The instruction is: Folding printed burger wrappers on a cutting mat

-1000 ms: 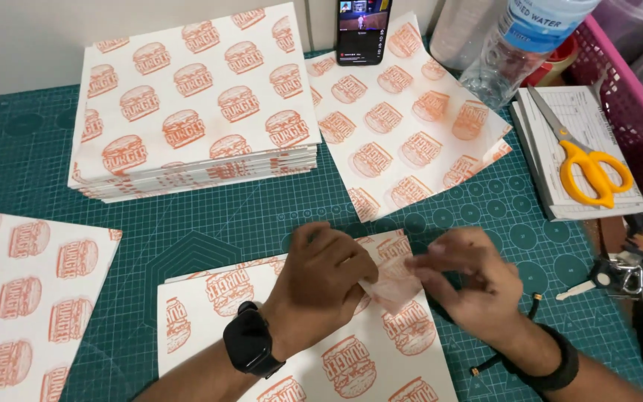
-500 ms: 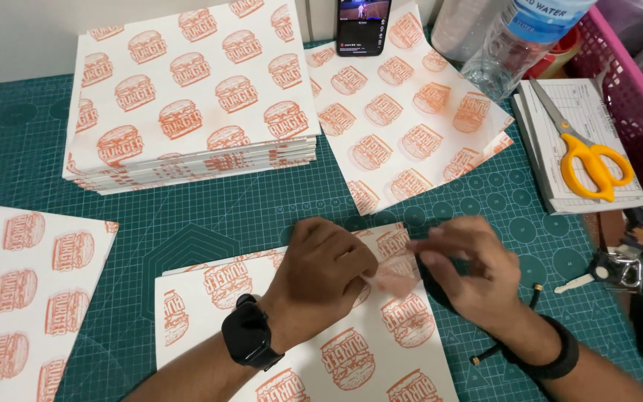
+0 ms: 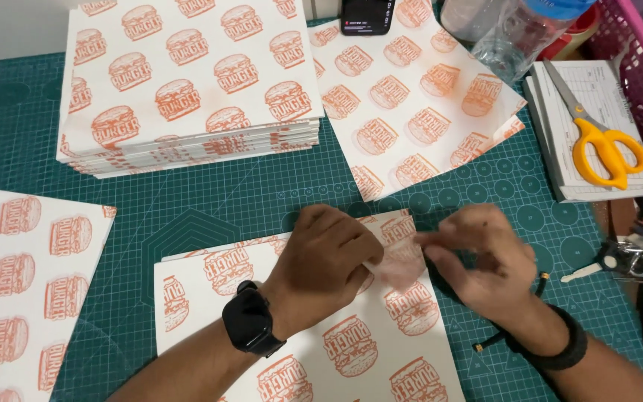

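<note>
Near the front edge of the table, on a green gridded cutting mat (image 3: 210,201), both hands work at the top right corner of a white paper sheet (image 3: 321,335) printed with orange burger pictures. The left hand (image 3: 325,260) lies knuckles-up on the sheet, pinning it, fingers curled onto the paper rather than closed round anything. The right hand (image 3: 481,260) pinches the lifted corner flap (image 3: 400,264) between thumb and fingertips; motion blur hides just how tight that grip is. It looks to me like a corner fold being formed, so the next move would call for laying the flap flat and pressing a crease.

The paper looks thin, matte and limp. A thick, square-edged stack of the same sheets (image 3: 187,82) sits well behind, with loose sheets (image 3: 411,97) beside it. Yellow-handled scissors (image 3: 597,138) rest on a pad at the right.
</note>
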